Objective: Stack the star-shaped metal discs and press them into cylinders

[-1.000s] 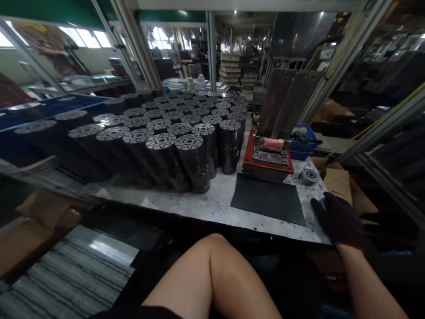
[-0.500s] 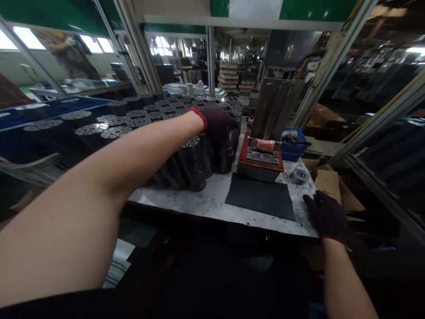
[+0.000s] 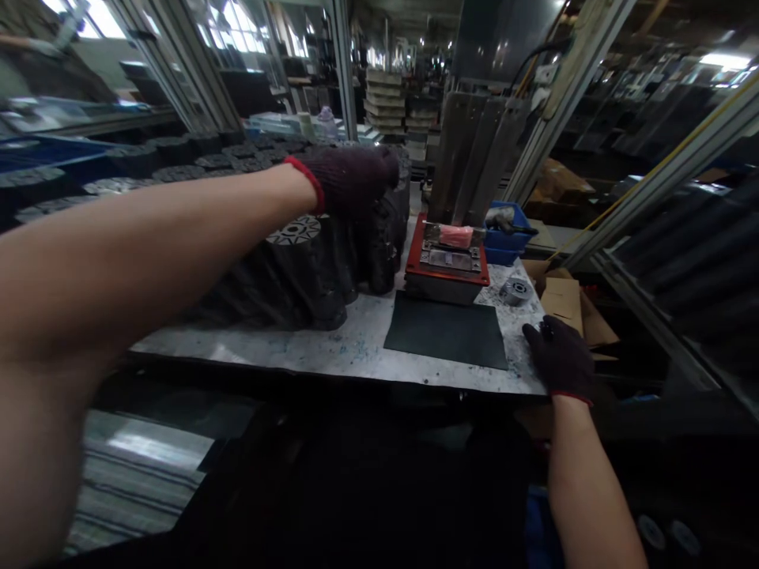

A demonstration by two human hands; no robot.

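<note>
My left hand, in a dark glove with a red cuff, reaches over the front right of a crowd of dark cylinders with slotted metal end faces. Its fingers are bent around the top of one dark cylinder, and the hand hides that cylinder's upper end. By the right front edge of the worktable is my gloved right hand. Its fingers are curled together, with a small shiny spot between them that I cannot make out. A short slotted metal ring lies just beyond it.
A red-topped fixture bearing a pink wrapped piece stands behind a dark mat. Blue bins and an open cardboard box are at the right. Metal frame posts rise behind the table.
My view has tipped down and turned right, so the table sits further left and higher. My left hand stays at the same cylinder; the right stays by the table edge.
</note>
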